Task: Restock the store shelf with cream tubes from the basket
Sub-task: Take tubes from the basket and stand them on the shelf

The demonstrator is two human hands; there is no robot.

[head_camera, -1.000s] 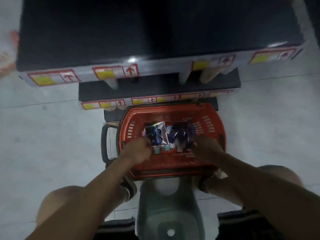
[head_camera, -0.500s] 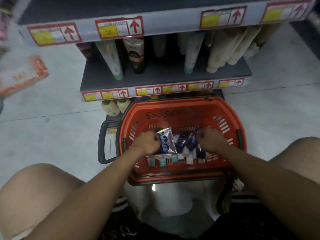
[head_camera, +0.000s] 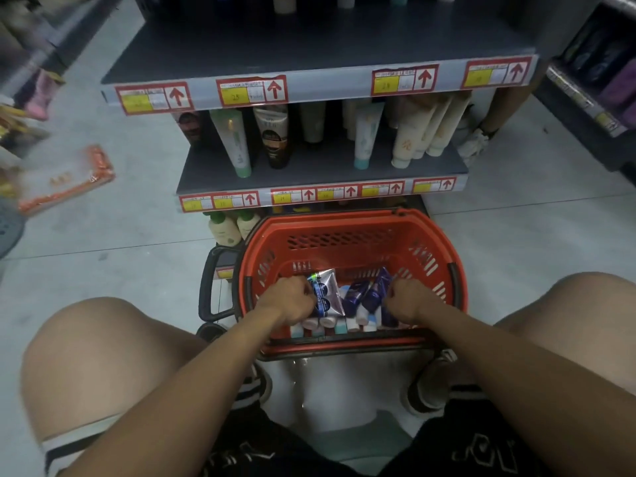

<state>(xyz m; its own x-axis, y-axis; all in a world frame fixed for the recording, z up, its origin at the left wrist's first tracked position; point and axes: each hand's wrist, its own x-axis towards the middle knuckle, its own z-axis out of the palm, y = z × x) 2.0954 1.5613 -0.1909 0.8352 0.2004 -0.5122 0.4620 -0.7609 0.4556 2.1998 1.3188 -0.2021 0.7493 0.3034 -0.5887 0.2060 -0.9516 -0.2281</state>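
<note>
An orange plastic basket point(head_camera: 347, 232) stands on the floor in front of me, with several cream tubes lying in its near half. My left hand point(head_camera: 292, 299) is inside it, closed on silver-and-blue tubes point(head_camera: 325, 294). Dark purple tubes point(head_camera: 373, 292) are gripped by my right hand point(head_camera: 409, 301), also inside the basket. The dark store shelf point(head_camera: 320, 168) just behind the basket holds upright tubes, white, green-capped and brown. A higher shelf point(head_camera: 309, 46) above it is mostly bare at its front.
Red and yellow price tags point(head_camera: 253, 91) line both shelf edges. Pale bottles point(head_camera: 225, 230) stand under the lower shelf at the left. An orange packet point(head_camera: 69, 180) lies on the floor at the left. Another rack point(head_camera: 592, 94) stands at the right. My knees flank the basket.
The view has tilted up, so the lower shelf and its tubes now show. Both hands stay in the basket, closed on tubes, barely moved.
</note>
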